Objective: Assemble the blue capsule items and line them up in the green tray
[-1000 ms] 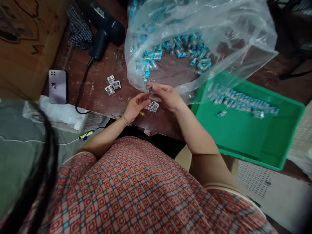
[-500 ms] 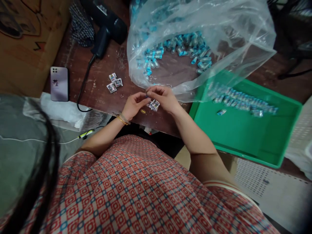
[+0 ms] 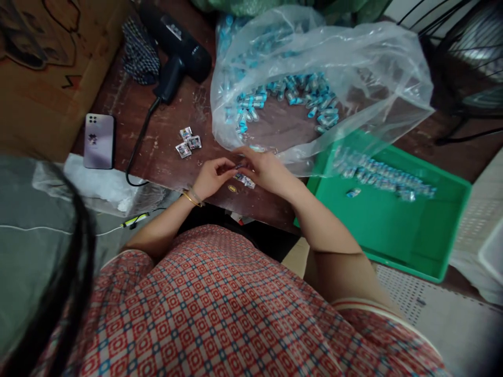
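Note:
My left hand (image 3: 212, 177) and my right hand (image 3: 266, 170) meet fingertip to fingertip over the table's near edge, both pinched on a small dark item (image 3: 238, 166) too small to name. Just under them lies a little pile of printed labels (image 3: 245, 180). Behind the hands a clear plastic bag (image 3: 353, 68) lies open, holding several small blue-capped tubes (image 3: 291, 94). Three more printed labels (image 3: 188, 142) lie to the left of my left hand.
A green tray (image 3: 393, 230) with a row of wrapped tubes (image 3: 383, 175) sits at the right. A black heat gun (image 3: 178, 52) with its cord, a phone (image 3: 99, 141) and a cardboard box (image 3: 43, 63) are at the left. A white perforated basket (image 3: 483, 220) stands far right.
Both hands have stayed together at the table edge, pinching and working the small item; the view has shifted slightly downward.

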Tool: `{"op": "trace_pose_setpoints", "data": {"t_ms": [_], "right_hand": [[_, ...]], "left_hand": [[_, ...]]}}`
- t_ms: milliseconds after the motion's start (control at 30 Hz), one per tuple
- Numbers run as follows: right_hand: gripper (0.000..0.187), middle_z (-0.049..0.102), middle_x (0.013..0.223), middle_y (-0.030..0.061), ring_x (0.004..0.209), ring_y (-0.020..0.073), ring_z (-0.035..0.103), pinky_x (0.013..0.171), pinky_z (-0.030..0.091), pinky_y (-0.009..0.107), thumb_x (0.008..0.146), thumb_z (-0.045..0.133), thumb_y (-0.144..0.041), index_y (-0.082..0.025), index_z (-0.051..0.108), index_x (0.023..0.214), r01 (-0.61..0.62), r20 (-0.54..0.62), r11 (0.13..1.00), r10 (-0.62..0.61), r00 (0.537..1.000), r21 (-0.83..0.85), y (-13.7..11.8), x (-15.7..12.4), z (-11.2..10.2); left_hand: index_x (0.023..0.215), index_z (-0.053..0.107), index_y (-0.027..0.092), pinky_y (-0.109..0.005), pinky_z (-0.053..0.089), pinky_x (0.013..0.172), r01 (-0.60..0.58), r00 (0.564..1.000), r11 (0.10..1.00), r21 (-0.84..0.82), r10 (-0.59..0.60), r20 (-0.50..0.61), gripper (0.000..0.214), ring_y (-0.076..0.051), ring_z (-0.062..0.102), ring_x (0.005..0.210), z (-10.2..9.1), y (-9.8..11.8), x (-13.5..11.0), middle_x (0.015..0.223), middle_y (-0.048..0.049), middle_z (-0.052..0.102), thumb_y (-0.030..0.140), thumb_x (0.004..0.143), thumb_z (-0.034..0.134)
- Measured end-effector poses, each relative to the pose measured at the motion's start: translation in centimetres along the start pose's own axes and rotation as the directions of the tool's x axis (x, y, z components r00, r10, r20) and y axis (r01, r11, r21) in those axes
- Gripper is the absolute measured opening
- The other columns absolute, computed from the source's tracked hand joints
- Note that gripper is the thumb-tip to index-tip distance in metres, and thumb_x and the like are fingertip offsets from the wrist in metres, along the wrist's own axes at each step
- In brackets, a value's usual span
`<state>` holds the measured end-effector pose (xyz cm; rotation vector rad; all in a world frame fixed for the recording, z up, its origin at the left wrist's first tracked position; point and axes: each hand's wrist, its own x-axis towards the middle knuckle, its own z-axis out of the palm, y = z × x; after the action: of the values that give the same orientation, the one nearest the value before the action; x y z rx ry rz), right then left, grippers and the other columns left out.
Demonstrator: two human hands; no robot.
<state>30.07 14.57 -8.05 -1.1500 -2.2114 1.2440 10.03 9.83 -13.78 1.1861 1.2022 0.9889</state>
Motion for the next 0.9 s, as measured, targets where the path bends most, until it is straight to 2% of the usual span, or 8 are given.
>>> {"op": "trace_pose_setpoints", "data": {"t_ms": [100,167,267,400,567,700,800,900], "right_hand": [[0.031,0.078,0.09,0.0011,0.081,0.0231,0.07,0.081,0.054,0.037,0.089,0.078,-0.033,-0.031,0.073,0.12,0.02,0.098,1.0,-0.017,0.995,-0.024,1.1,2.5,-1.3],[0.02,0.079,0.097,0.0029,0.09,0.0248,0.071,0.088,0.056,0.039,0.095,0.072,-0.039,-0.029,0.075,0.111,-0.043,-0.038,0.994,0.039,0.999,-0.103,3.2,5.5,-2.3],[0.02,0.078,0.113,0.01,0.11,0.0307,0.069,0.105,0.052,0.045,0.102,0.06,-0.035,-0.024,0.073,0.112,-0.26,-0.335,0.922,0.158,0.929,-0.285,7.4,10.3,-3.6],[0.034,0.072,0.13,0.0167,0.124,0.0347,0.063,0.113,0.047,0.052,0.101,0.055,-0.025,-0.017,0.065,0.132,-0.369,-0.357,0.814,0.215,0.909,-0.448,11.2,13.4,-3.7],[0.03,0.07,0.127,0.0163,0.122,0.034,0.064,0.112,0.05,0.052,0.103,0.056,-0.038,-0.019,0.068,0.123,-0.305,-0.33,0.87,0.178,0.927,-0.388,11.2,11.0,-3.5],[0.035,0.074,0.106,0.0078,0.1,0.0252,0.071,0.091,0.061,0.046,0.101,0.062,-0.057,-0.024,0.067,0.113,-0.228,-0.315,0.974,0.222,0.923,0.018,8.6,6.6,-2.8],[0.035,0.074,0.102,0.0038,0.09,0.0198,0.071,0.081,0.063,0.039,0.094,0.072,-0.061,-0.027,0.066,0.103,-0.132,-0.258,0.939,0.22,0.941,0.319,5.7,3.5,-1.6],[0.037,0.073,0.1,0.0022,0.089,0.0185,0.07,0.08,0.063,0.036,0.089,0.078,-0.062,-0.028,0.064,0.095,-0.083,-0.232,0.878,0.215,0.949,0.471,3.3,1.4,-0.2]], "left_hand": [[0.083,0.077,0.017,-0.029,0.046,0.071,0.071,0.997,0.995,-0.068,-0.069,0.043,0.031,-0.016,0.062,0.072,-1.2,-0.7,0.4,0.077,-0.0027,0.074,0.045,0.077,0.086],[0.082,0.076,0.017,-0.028,0.045,0.067,0.13,0.991,0.971,-0.199,-0.135,-0.012,0.034,-0.015,0.061,0.069,-1.4,-1.5,0.5,0.074,-0.0024,0.072,0.048,0.074,0.088],[0.079,0.075,0.018,-0.026,0.043,0.063,0.195,0.97,0.913,-0.358,-0.233,-0.066,0.042,-0.013,0.059,0.065,-1.0,-2.6,0.5,0.071,-0.0009,0.07,0.053,0.065,0.093],[0.077,0.075,0.018,-0.026,0.043,0.062,0.212,0.958,0.9,-0.381,-0.268,-0.101,0.044,-0.012,0.059,0.064,-0.5,-3.2,0.4,0.07,-0.0011,0.071,0.055,0.062,0.094],[0.077,0.074,0.017,-0.027,0.044,0.064,0.181,0.957,0.943,-0.28,-0.235,-0.172,0.04,-0.013,0.059,0.064,-0.4,-3.9,0.4,0.069,-0.0006,0.07,0.052,0.067,0.092],[0.076,0.074,0.017,-0.028,0.047,0.068,0.174,0.953,0.945,-0.277,-0.233,-0.194,0.037,-0.013,0.061,0.067,-0.1,-4.5,0.4,0.07,0.0001,0.07,0.046,0.064,0.094],[0.075,0.074,0.017,-0.027,0.047,0.065,0.188,0.951,0.931,-0.311,-0.252,-0.179,0.032,-0.012,0.06,0.065,0.6,-4.4,0.5,0.07,0.0006,0.071,0.04,0.064,0.094],[0.076,0.075,0.018,-0.026,0.047,0.065,0.216,0.95,0.919,-0.331,-0.276,-0.146,0.03,-0.012,0.06,0.065,1.1,-3.9,0.4,0.07,0.0008,0.071,0.037,0.064,0.094]]}}
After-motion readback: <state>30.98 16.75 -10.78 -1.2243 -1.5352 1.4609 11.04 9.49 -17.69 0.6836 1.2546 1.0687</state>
